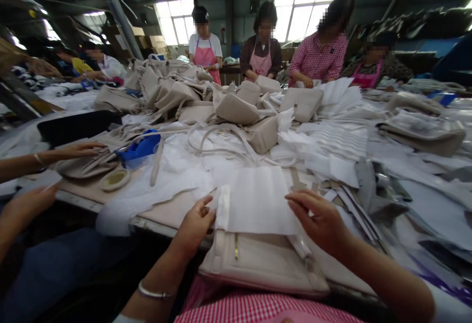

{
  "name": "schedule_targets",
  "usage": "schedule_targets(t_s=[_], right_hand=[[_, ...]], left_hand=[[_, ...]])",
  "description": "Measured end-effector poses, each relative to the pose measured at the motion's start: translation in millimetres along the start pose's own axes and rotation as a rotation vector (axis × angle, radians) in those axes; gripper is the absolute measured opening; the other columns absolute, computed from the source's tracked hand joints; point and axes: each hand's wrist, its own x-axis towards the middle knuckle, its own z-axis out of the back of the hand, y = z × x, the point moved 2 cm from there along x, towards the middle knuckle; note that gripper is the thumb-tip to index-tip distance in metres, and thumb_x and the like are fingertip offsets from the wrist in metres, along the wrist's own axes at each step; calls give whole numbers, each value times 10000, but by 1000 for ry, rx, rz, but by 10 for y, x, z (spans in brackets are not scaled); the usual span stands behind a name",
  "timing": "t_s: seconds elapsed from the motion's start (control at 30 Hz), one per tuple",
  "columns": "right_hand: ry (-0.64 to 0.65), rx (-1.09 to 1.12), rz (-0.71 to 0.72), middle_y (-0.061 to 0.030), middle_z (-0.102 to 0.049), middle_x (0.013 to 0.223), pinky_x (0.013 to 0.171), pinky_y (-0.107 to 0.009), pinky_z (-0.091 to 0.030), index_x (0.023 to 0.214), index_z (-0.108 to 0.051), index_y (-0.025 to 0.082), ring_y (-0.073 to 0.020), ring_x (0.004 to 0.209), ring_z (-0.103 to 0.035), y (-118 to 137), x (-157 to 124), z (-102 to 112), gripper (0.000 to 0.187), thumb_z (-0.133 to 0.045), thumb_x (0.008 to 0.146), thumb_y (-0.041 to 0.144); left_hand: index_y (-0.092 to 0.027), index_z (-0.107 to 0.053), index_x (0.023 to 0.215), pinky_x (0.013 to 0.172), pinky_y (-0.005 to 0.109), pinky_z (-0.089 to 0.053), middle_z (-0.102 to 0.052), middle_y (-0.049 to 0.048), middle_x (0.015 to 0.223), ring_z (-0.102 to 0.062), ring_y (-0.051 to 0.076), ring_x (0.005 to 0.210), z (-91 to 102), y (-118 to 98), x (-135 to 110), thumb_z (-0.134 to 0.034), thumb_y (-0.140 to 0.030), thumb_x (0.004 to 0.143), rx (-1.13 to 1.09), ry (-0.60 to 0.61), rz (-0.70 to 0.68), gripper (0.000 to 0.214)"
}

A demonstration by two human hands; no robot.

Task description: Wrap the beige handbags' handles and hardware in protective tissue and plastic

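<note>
A beige handbag (258,261) with a short gold zip lies at the table edge in front of me. Across its upper part rests a white foam sheet (258,200), with a white-wrapped strip along its left side. My left hand (193,224) is at the sheet's left edge, fingers curled and thumb pressed in. At the opposite edge my right hand (320,220) pinches the sheet between thumb and fingertips. The part of the bag under the sheet is hidden.
Beige bags (236,109) are heaped mid-table, with stacked foam sheets (332,138) to their right. A blue tape dispenser (142,147) and a tape roll (115,179) lie left. A co-worker's hands (79,151) are at far left; several people stand across the table.
</note>
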Motion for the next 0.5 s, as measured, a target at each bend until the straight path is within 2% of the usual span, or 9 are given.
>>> schedule_targets(t_s=[0.03, 0.1, 0.13, 0.2, 0.27, 0.33, 0.43, 0.5], right_hand=[[-31, -38, -148, -71, -683, 888, 722, -317, -499, 1045, -660, 188, -203, 792, -639, -124, -74, 42, 232, -511, 914, 310], [87, -89, -357, -48, -678, 808, 620, -315, -490, 1081, -652, 174, -191, 659, -615, -270, -235, 38, 308, -523, 885, 373], [169, -101, -403, -53, -685, 831, 610, -318, -491, 1129, -639, 166, -190, 642, -611, -285, -312, 7, 362, -525, 873, 394], [257, -126, -412, -89, -699, 969, 692, -347, -514, 1236, -595, 159, -212, 727, -644, -225, -432, -69, 470, -557, 843, 416], [257, -162, -386, -138, -677, 1121, 818, -398, -512, 1348, -521, 161, -271, 904, -662, -119, -503, -136, 642, -646, 773, 417], [249, -175, -404, -168, -661, 1177, 878, -439, -499, 1435, -432, 163, -325, 1021, -646, -49, -544, -184, 807, -707, 705, 371], [199, -90, -555, -140, -690, 1084, 846, -440, -517, 1470, -373, 165, -306, 950, -670, -70, -611, -201, 833, -676, 708, 309], [150, 137, -691, -90, -693, 1009, 758, -393, -549, 1447, -375, 178, -257, 853, -682, -119, -685, -195, 769, -644, 743, 328]], left_hand=[[-186, -575, 1272, 521, 233, -462, -673, 37, 858, -610, 139, 613, -7, 5, 7, -772, -397, 695, -22, 29, 52, 645], [-156, -616, 1183, 437, 185, -373, -632, -4, 725, -524, 88, 491, -20, -13, 4, -762, -397, 708, -42, 131, 106, 553], [-143, -646, 1108, 421, 172, -346, -614, -13, 686, -500, 74, 469, -25, -28, -1, -768, -385, 704, -61, 183, 129, 487], [-137, -671, 995, 414, 163, -339, -599, -19, 650, -492, 68, 465, -33, -59, -12, -791, -359, 677, -98, 228, 165, 406], [-149, -673, 946, 435, 172, -378, -616, -14, 665, -522, 81, 493, -37, -83, -21, -813, -345, 641, -126, 177, 172, 389], [-165, -670, 943, 456, 186, -406, -635, -11, 689, -540, 92, 516, -42, -96, -37, -817, -357, 627, -143, 71, 135, 398], [-168, -666, 955, 430, 187, -367, -623, -27, 653, -494, 79, 465, -45, -102, -73, -804, -398, 639, -88, -36, 29, 415], [-156, -669, 944, 419, 196, -355, -597, -36, 605, -472, 81, 436, -41, -99, -89, -799, -434, 641, 1, -53, -10, 432]])
